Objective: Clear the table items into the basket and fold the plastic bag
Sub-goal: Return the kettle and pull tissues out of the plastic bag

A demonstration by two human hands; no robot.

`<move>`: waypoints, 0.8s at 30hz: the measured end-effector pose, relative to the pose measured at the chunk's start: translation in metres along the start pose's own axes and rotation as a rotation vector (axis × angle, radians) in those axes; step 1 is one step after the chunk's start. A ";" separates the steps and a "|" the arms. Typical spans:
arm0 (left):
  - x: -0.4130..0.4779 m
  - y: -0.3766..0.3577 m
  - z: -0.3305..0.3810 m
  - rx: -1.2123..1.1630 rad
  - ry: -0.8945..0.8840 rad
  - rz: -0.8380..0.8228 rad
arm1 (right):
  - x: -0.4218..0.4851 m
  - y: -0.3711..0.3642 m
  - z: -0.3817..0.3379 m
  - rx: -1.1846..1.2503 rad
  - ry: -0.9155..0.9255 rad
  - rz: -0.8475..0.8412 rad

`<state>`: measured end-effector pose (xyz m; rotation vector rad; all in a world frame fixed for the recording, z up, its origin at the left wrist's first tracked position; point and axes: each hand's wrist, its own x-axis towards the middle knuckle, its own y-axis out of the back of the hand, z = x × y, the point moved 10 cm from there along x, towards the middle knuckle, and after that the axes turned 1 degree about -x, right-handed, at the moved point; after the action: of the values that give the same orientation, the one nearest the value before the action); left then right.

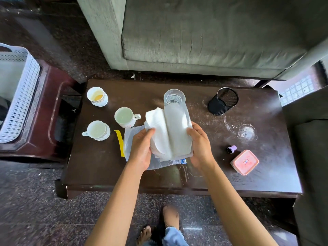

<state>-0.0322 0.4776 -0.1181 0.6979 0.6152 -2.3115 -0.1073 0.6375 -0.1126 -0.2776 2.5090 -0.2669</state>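
My left hand [141,148] and my right hand [200,144] together hold a stack of white paper napkins [169,132] above the middle of the dark wooden table [99,167]. Under my hands a clear plastic bag [128,137] lies flat on the table, with a yellow strip [120,142] at its left edge. Three white cups stand at the left: one with a yellow residue [97,96], a mug [125,117] and a cup with its handle to the left [97,130]. A clear glass [174,97] stands behind the napkins. The white perforated basket [19,96] stands at the far left.
On the table's right side are a black mesh pen holder [223,101], a small purple cap [231,149], a pink-lidded box [245,162] and a clear glass piece [247,131]. A grey sofa [204,36] is behind the table. The basket stands on a reddish side table [48,103].
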 end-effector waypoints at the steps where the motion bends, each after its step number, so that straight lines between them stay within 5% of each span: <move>1: 0.000 0.001 0.001 -0.018 0.007 0.003 | 0.000 0.002 0.000 0.033 -0.013 0.000; 24: -0.007 -0.015 -0.004 0.137 -0.005 -0.116 | -0.009 -0.019 -0.003 -0.274 0.084 -0.192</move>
<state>-0.0363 0.4934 -0.1133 0.7366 0.5108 -2.4803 -0.0987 0.6217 -0.1004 -0.6308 2.6035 -0.0074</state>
